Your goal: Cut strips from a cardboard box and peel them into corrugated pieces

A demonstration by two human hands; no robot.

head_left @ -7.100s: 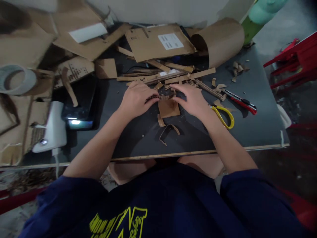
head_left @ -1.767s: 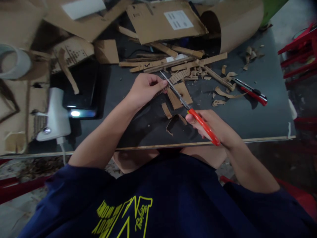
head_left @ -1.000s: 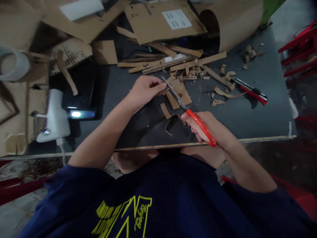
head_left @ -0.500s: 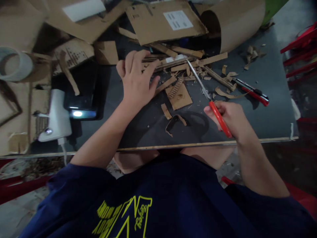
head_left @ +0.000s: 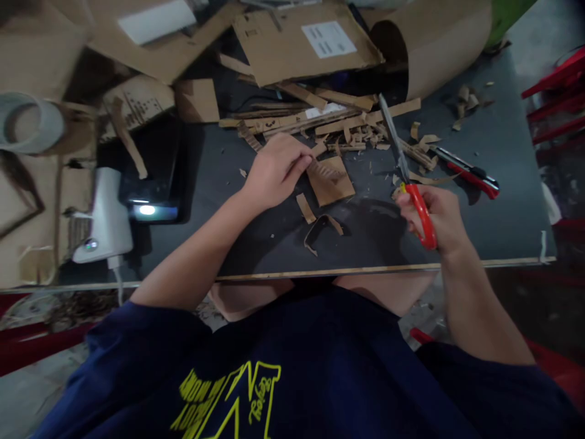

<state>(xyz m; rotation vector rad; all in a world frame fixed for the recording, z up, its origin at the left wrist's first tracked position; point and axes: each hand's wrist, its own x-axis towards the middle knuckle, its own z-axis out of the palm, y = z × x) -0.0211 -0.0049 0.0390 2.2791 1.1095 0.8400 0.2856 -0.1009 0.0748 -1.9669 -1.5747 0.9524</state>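
My left hand (head_left: 278,171) is closed in a pinch at the end of a thin corrugated cardboard strip (head_left: 328,171). The strip blurs a little over a small square cardboard piece (head_left: 336,190) on the dark tabletop. Another ridged strip (head_left: 247,135) shows just behind this hand. My right hand (head_left: 436,216) is wrapped round the red handles of the scissors (head_left: 397,137). The blades look closed and point away from me, above a heap of cardboard strips and scraps (head_left: 361,131). Its fingers partly hide the handles.
A red and black utility knife (head_left: 473,174) lies at the right. Behind the scraps are a flat cardboard piece with a label (head_left: 278,52) and a curved cardboard tube (head_left: 443,42). On the left are a white device with a cable (head_left: 103,213), a black box (head_left: 155,158) and a tape roll (head_left: 52,128).
My left hand has come back from the strip pile toward me and closed from spread fingers into a pinch. The scissors have swung right and more upright, with my right hand slightly to the right.
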